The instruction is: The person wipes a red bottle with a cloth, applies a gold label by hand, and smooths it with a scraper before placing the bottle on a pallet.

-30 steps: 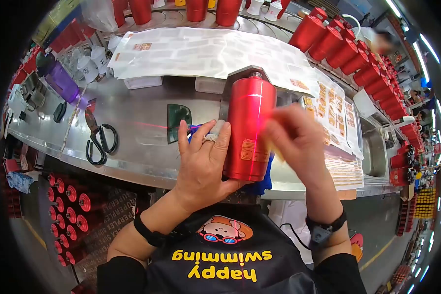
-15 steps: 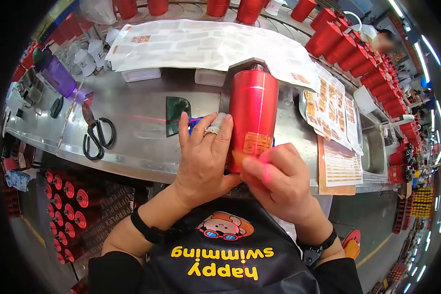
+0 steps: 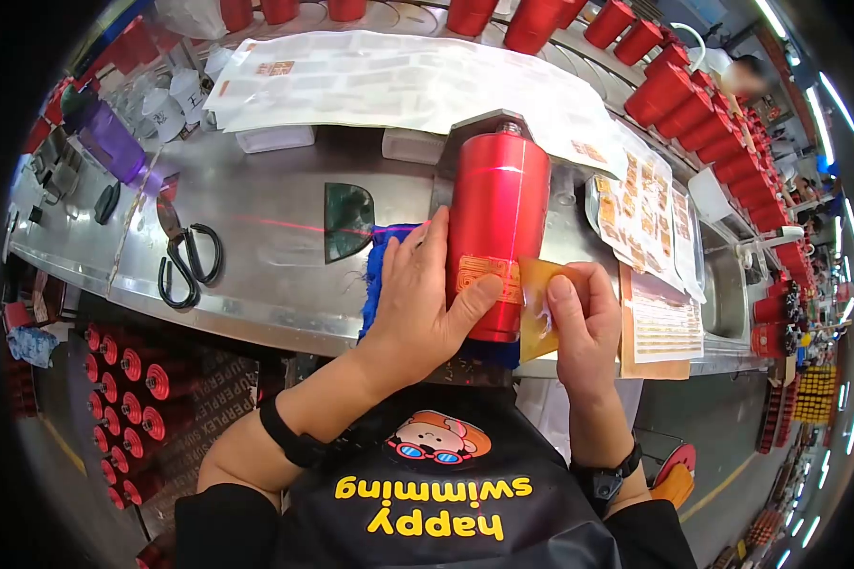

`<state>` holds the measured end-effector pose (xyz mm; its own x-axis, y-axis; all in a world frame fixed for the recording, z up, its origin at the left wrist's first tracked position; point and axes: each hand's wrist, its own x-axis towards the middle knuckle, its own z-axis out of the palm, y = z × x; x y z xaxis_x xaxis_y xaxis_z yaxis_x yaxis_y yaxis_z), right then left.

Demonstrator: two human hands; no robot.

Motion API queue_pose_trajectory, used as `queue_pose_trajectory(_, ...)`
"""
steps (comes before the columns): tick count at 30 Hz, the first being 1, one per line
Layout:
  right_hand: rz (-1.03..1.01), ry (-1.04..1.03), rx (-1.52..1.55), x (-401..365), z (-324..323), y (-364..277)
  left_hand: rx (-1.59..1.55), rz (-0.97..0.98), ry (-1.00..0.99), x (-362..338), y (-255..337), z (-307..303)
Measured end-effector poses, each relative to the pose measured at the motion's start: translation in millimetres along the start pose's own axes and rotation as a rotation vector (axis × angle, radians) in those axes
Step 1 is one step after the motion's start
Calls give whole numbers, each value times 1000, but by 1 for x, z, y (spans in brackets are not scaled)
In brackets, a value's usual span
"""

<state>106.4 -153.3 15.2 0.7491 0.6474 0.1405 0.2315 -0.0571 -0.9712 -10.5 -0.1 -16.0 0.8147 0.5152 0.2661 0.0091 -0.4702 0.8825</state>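
A red metallic bottle (image 3: pixel 499 204) lies in a dark angled holder (image 3: pixel 491 118), its threaded neck pointing away from me. Gold square lettering (image 3: pixel 479 277) marks its near end. My left hand (image 3: pixel 422 289) braces the bottle's left side, fingers along the body and thumb pressed on the lettering. Between thumb and fingers, my right hand (image 3: pixel 586 322) pinches a thin amber scraper (image 3: pixel 538 308), its edge right by the bottle's right side. A blue cloth (image 3: pixel 378 284) is bunched under the bottle and left hand.
Black-handled scissors (image 3: pixel 188 256) and a dark green plate (image 3: pixel 348 223) lie left on the steel bench (image 3: pixel 266 190). Behind is a long white sheet (image 3: pixel 408 85); gold decal sheets (image 3: pixel 650 209) sit right, near a sink (image 3: pixel 728 308). Red bottles (image 3: pixel 683 104) line the back.
The bottle has turned, bringing the lettering leftward. My right hand has drawn back to the right with the scraper, now plainly visible. My left thumb has moved onto the lettering.
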Motion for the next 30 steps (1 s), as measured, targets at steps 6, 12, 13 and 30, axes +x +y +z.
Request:
queue_pose_trajectory(6,13,-6,38,1,2,2,-311,-109,-56,0,-16,0)
queue_pose_trajectory(12,23,34,128,-4,-3,9,390,399,-8,-14,11,-20)
queue_pose_trajectory(13,7,44,118,-4,-4,8,436,435,-9,-12,8,-17)
queue_pose_trajectory(30,26,11,106,-20,6,18,566,610,41,-41,-5,-9)
